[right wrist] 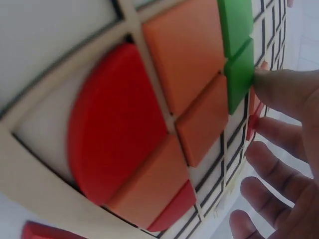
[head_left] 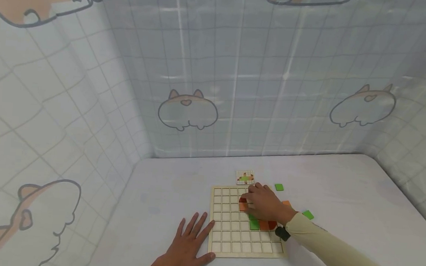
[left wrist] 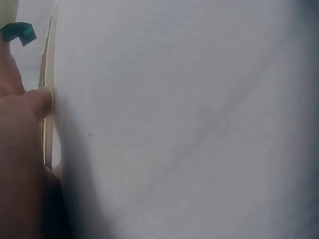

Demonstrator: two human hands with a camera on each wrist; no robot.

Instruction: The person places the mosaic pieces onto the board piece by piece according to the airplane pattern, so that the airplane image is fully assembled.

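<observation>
A pale wooden grid board [head_left: 228,235] lies on the white table. My left hand [head_left: 186,244] rests flat beside its left edge, fingers spread; the forefinger and thumb tips reach the rim. Over the upper middle of the board is my right hand [head_left: 265,202], its forefinger touching a red tile [head_left: 243,200] and its thumb beside an orange tile [head_left: 243,207]. Other fingers [right wrist: 269,164] are loosely bent. Green tiles [right wrist: 240,74], orange tiles [right wrist: 189,52] and a rounded red tile [right wrist: 114,124] sit in nearby cells. The right hand hides part of the grid.
Behind the board lies a small pattern card [head_left: 245,177]. Loose tiles lie to the right: a green one [head_left: 279,187], another green one [head_left: 308,214] and an orange one [head_left: 286,203]. A patterned curtain [head_left: 239,81] hangs behind the table.
</observation>
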